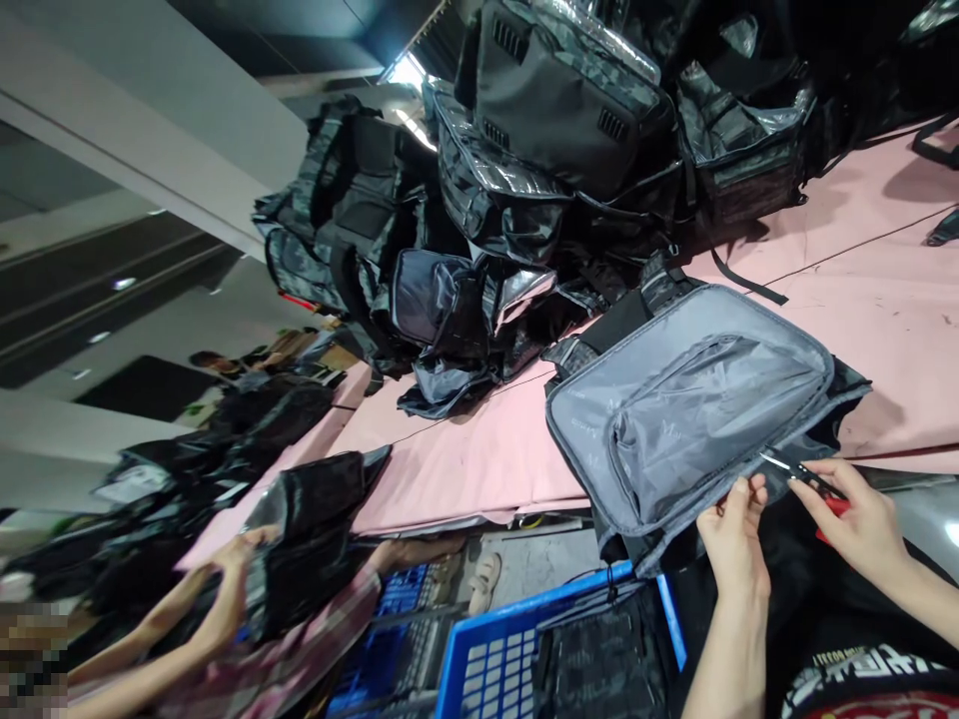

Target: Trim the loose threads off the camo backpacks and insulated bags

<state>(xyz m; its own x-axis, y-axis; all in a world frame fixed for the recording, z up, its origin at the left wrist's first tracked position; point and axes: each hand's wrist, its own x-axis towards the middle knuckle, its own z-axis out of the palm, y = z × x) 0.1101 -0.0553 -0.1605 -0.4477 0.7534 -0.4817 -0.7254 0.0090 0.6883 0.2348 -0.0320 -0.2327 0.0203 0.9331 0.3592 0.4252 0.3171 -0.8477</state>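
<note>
An open backpack (674, 399) with a grey lining lies on the pink-covered table (465, 459), its near edge hanging over the table's side. At its near right edge, my left hand (738, 534) pinches something too small to make out, close to the lining's seam. My right hand (854, 509) is closed on a small pointed metal tool with a dark handle (783, 463), whose tip touches the bag's edge. A red piece shows beneath that hand.
Black and camouflage bags (569, 110) are heaped along the far side. A blue crate (479, 649) holding a dark bag (599, 654) stands below the table edge. At the left, a co-worker's hands (251, 544) touch a black bag (315, 519).
</note>
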